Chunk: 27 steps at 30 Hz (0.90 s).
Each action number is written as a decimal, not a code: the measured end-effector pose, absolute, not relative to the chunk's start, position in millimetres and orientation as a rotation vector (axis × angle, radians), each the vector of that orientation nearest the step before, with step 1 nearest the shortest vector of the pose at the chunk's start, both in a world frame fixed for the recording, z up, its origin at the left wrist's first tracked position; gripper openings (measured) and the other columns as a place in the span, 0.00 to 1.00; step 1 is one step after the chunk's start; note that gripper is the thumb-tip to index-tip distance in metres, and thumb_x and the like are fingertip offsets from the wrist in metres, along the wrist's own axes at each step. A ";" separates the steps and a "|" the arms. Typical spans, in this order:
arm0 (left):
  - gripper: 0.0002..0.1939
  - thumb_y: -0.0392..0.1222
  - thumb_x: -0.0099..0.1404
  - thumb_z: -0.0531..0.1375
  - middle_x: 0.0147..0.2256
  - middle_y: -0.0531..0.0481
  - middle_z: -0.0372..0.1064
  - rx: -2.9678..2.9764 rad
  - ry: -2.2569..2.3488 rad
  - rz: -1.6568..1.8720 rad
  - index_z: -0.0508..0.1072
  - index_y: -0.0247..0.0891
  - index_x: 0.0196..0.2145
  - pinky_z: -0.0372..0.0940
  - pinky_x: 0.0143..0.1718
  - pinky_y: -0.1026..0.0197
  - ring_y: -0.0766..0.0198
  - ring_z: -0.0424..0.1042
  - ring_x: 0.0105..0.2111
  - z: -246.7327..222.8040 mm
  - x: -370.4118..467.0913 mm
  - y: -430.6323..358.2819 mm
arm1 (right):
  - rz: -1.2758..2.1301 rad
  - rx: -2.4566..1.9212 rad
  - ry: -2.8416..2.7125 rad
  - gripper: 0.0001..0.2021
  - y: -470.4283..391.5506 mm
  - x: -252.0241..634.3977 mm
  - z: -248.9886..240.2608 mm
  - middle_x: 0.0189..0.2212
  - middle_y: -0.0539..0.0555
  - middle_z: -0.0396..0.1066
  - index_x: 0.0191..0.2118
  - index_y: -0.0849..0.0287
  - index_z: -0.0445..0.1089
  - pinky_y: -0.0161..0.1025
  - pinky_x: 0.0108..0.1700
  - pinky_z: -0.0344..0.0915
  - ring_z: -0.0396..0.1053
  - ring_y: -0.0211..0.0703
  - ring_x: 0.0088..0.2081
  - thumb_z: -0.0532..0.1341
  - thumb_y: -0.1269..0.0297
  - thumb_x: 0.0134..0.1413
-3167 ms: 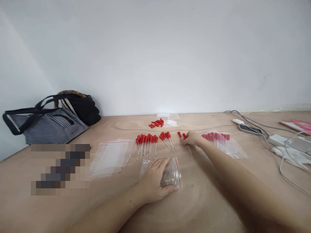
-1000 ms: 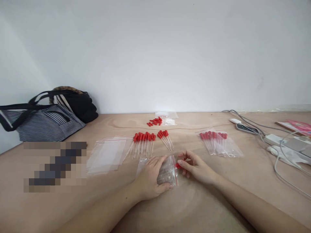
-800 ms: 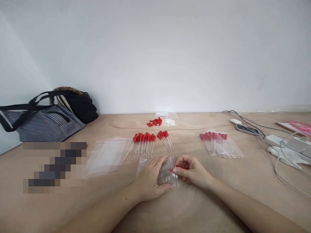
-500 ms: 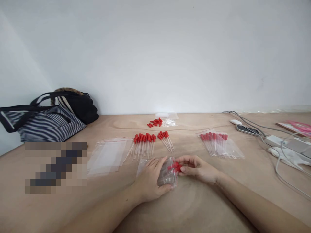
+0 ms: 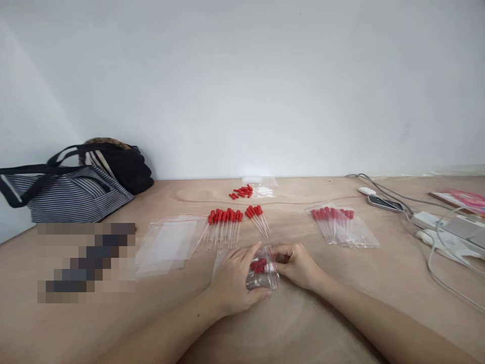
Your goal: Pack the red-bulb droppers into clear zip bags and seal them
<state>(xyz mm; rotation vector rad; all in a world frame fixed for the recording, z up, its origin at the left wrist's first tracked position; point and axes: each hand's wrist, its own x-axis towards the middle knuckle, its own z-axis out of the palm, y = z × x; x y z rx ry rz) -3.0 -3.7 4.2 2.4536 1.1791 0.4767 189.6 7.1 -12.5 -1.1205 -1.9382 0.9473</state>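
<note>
My left hand (image 5: 234,278) lies on a small clear zip bag (image 5: 265,275) with a red seal strip and holds its mouth apart. My right hand (image 5: 299,264) is at the bag's mouth, pushing red-capped glass droppers (image 5: 258,264) inside; their red bulbs show through the plastic. Just beyond the hands lie a row of loose red-capped droppers (image 5: 224,225) and a smaller bunch (image 5: 257,218). A stack of empty zip bags (image 5: 168,242) is to the left.
A filled bag of droppers (image 5: 341,225) lies at the right. Loose red caps (image 5: 241,192) sit near the wall beside a clear bag. A striped tote bag (image 5: 64,194) stands far left. A phone (image 5: 386,202), cables (image 5: 443,253) and adapters crowd the right edge.
My right hand picked droppers from the far group, brought them back to the bag and slid them in through its mouth. My left hand stayed on the bag.
</note>
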 end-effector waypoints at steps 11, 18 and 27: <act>0.42 0.48 0.51 0.62 0.55 0.40 0.54 2.459 1.147 0.336 0.47 0.39 0.59 0.53 0.52 0.43 0.47 0.54 0.54 22.4 -21.6 -7.2 | 0.730 -1.648 -1.628 0.11 67.8 200.1 -12.7 0.28 0.52 0.71 0.31 0.62 0.68 0.32 0.30 0.61 0.66 0.36 0.28 0.61 0.59 0.42; 0.41 0.48 0.52 0.62 0.54 0.41 0.55 2.462 1.054 0.484 0.45 0.43 0.58 0.54 0.51 0.43 0.48 0.56 0.53 -1.1 -20.7 -1.5 | 0.665 -1.898 -1.622 0.16 120.8 168.4 0.4 0.27 0.55 0.70 0.31 0.64 0.68 0.33 0.27 0.59 0.67 0.43 0.30 0.66 0.61 0.32; 0.40 0.45 0.51 0.63 0.52 0.41 0.57 2.436 1.056 0.493 0.48 0.41 0.57 0.54 0.51 0.45 0.49 0.58 0.51 7.7 -17.7 -4.5 | 0.758 -2.103 -1.711 0.06 143.4 168.9 9.3 0.17 0.53 0.66 0.21 0.62 0.66 0.32 0.19 0.55 0.66 0.42 0.22 0.63 0.72 0.30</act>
